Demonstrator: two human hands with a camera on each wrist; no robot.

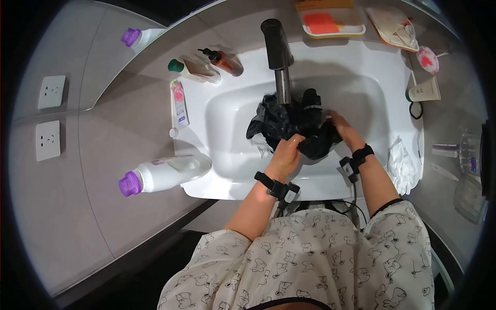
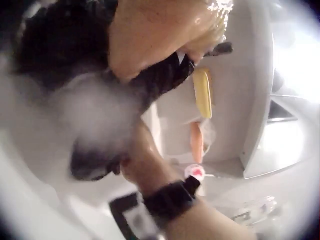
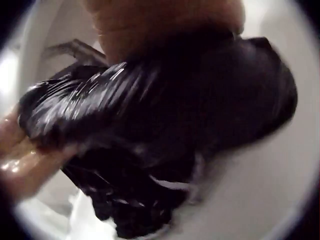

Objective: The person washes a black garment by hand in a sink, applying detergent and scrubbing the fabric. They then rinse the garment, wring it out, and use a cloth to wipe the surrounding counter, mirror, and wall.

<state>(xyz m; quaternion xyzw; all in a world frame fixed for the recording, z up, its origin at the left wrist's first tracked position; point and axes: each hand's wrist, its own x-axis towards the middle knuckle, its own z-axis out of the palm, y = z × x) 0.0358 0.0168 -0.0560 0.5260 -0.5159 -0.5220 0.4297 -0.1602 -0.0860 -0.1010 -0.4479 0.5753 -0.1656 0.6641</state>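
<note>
A wet, bunched black cloth (image 1: 274, 119) with a thin light strip along part of it lies in the white sink (image 1: 227, 150), under the dark faucet (image 1: 279, 57). My left hand (image 1: 287, 156) grips its near edge with curled fingers. At the right end of the bundle, my right hand (image 1: 343, 130) holds another part, its fingertips partly hidden by folds. In the right wrist view the cloth (image 3: 150, 110) stretches between both hands, glossy with water. Wet skin shines on the left hand (image 2: 155, 35) in the left wrist view.
A white bottle with a purple cap (image 1: 165, 174) lies on the sink's left edge. Behind it stand a green-capped tube (image 1: 194, 71) and a brown pump bottle (image 1: 227, 62). Crumpled white cloth (image 1: 402, 166) lies on the right rim; a yellow-edged tray (image 1: 330, 23) sits behind.
</note>
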